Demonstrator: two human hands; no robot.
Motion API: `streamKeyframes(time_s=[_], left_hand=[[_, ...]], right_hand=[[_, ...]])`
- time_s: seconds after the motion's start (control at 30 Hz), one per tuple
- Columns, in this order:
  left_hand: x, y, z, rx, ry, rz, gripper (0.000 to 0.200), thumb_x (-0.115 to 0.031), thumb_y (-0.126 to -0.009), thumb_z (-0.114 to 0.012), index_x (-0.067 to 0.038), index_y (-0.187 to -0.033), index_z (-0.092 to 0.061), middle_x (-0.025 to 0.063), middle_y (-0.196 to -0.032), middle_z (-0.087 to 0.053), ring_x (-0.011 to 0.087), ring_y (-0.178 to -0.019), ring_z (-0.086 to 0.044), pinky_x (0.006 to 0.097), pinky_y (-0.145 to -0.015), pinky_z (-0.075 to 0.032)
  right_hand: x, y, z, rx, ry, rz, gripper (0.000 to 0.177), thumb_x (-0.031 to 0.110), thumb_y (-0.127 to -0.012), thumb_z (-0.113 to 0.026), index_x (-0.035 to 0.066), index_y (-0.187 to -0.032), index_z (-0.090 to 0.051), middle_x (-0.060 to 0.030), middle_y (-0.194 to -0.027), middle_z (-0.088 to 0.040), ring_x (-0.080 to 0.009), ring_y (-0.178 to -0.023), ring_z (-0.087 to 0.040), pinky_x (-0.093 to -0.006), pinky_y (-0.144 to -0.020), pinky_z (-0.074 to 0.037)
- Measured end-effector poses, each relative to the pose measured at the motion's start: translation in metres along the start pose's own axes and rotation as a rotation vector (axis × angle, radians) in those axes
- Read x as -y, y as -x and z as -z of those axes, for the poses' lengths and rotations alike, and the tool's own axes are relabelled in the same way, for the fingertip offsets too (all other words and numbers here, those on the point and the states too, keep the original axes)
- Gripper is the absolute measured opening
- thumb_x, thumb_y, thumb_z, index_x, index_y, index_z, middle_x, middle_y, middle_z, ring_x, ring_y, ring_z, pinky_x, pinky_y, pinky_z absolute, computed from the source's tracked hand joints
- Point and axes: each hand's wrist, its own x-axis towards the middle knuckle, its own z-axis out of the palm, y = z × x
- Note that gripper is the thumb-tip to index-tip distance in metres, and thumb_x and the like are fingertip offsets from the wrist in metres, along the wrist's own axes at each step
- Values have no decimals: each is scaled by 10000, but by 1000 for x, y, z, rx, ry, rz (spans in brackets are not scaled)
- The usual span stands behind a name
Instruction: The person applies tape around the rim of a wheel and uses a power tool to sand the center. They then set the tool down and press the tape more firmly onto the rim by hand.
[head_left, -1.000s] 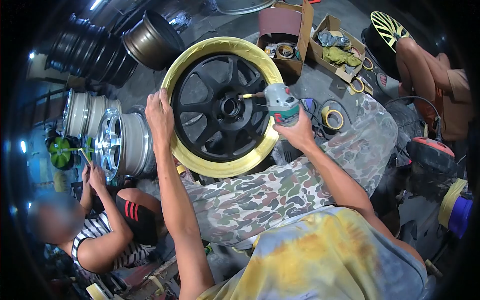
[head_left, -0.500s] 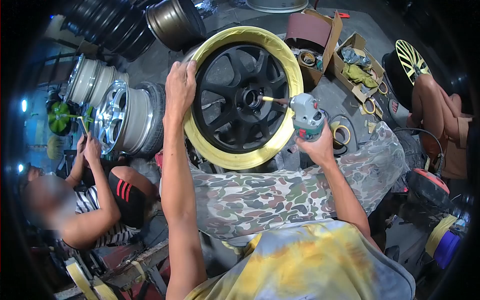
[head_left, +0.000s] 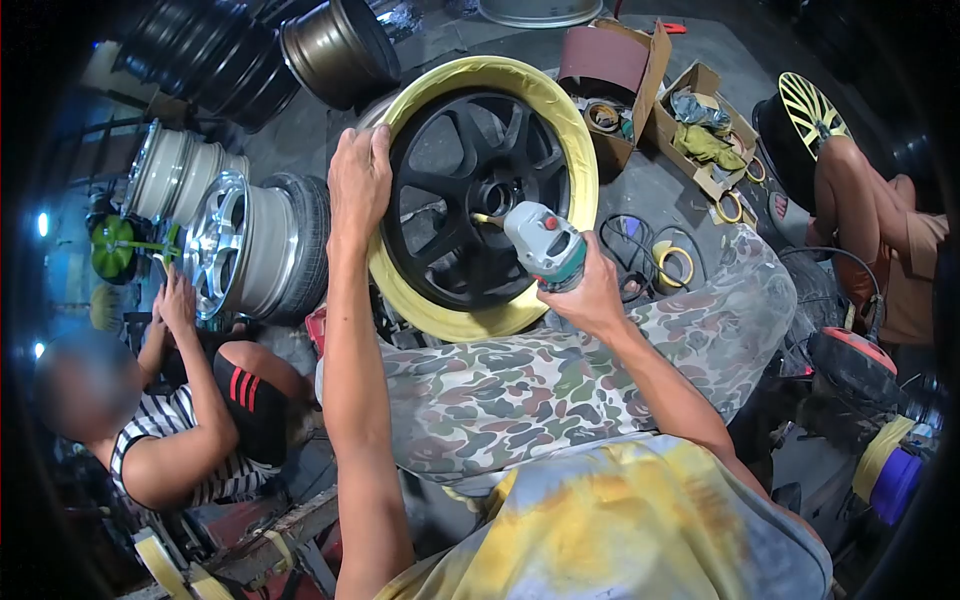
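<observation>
The wheel looks heavy and stiff, best steadied at its yellow-covered rim, where the left hand curls closed, while the right hand wraps firmly round a power tool.

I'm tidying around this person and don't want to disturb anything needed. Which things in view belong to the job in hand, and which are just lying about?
In hand:
- black wheel, left hand at its yellow-covered rim
- power tool, in right hand

Apparently lying about:
- bronze wheel
- cardboard box holding cloth
- loose tape roll
</observation>
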Motion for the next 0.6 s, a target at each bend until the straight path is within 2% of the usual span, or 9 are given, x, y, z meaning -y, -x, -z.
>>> streamKeyframes(time_s=[0.17,0.43,0.6], left_hand=[[-6,1,0,22,5,28,356,-276,-1076,-520,23,-1059,-712,230,-967,-593,437,-939,-610,501,-858,-476],[-9,3,0,11,-8,12,355,-276,-1076,-520,21,-1070,-714,233,-973,-594,440,-947,-611,504,-862,-474],[-6,2,-1,1,-9,6,344,-264,-1074,-529,22,-1087,-719,234,-975,-595,441,-944,-613,502,-864,-474]], right_hand=[[1,0,-10,6,26,13,715,199,-640,-916,7,-1176,-483,-257,-1049,-692,-468,-1008,-688,-508,-865,-551],[-4,-1,-16,28,45,-6,808,215,-630,-920,-41,-1237,-451,-285,-1071,-670,-471,-1017,-671,-515,-893,-536],[-13,0,-17,9,-9,-42,796,225,-629,-917,-45,-1232,-473,-297,-1107,-673,-471,-1055,-670,-504,-927,-533]])
